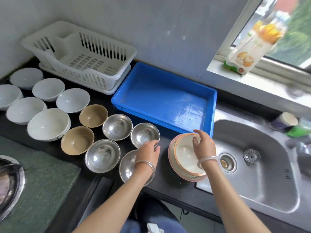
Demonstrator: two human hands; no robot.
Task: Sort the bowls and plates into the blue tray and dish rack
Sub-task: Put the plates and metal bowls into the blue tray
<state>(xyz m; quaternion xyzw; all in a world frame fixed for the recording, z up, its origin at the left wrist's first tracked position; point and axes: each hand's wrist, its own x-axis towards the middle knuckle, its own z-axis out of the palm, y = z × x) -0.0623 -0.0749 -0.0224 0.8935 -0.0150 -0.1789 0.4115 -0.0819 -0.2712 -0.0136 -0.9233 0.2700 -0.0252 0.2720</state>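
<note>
A person stands at a dark table, both bare arms reaching forward. The left hand (148,149) hovers with loose, unclenched fingers over the near rim of a steel bowl (145,135), grasping nothing clearly. The right hand (204,145) rests on the far rim of a stack of plates (183,158) beside the sink (262,165); whether its grip has closed cannot be told. The blue tray (165,98) sits just behind the plates, with the white dish rack (80,56) to its left. More steel, brown and white bowls (48,124) spread across the table's left side.
</note>
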